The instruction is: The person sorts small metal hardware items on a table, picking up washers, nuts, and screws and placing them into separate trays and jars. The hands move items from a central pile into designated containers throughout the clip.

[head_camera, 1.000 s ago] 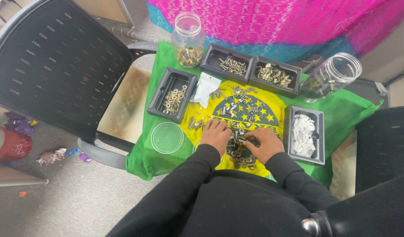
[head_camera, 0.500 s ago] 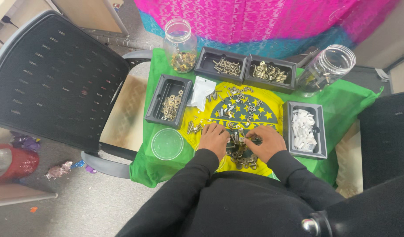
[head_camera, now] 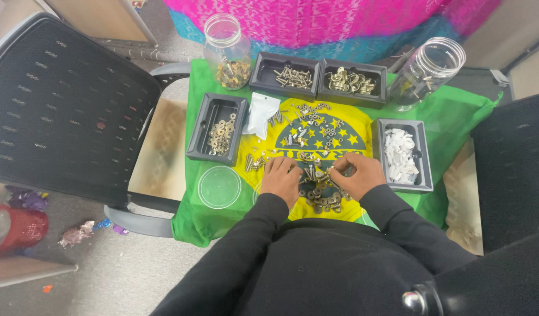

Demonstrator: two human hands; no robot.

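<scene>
Left hand (head_camera: 281,178) palm down, fingers curled, resting on loose metal hardware (head_camera: 319,190) heaped on the green and yellow cloth (head_camera: 222,228) over the tabletop. Right hand (head_camera: 357,174) fingertips pressed together, pinching a small piece from the same heap. Washer tray (head_camera: 218,127) to the left; tray of white pieces (head_camera: 401,153) just right; clear lid (head_camera: 219,186) beside left wrist.

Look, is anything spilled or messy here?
Yes. Loose screws and washers lie scattered over the cloth instead of in the trays, heaped between the left hand and right hand. Shiny scraps litter the floor by the chair.
</scene>
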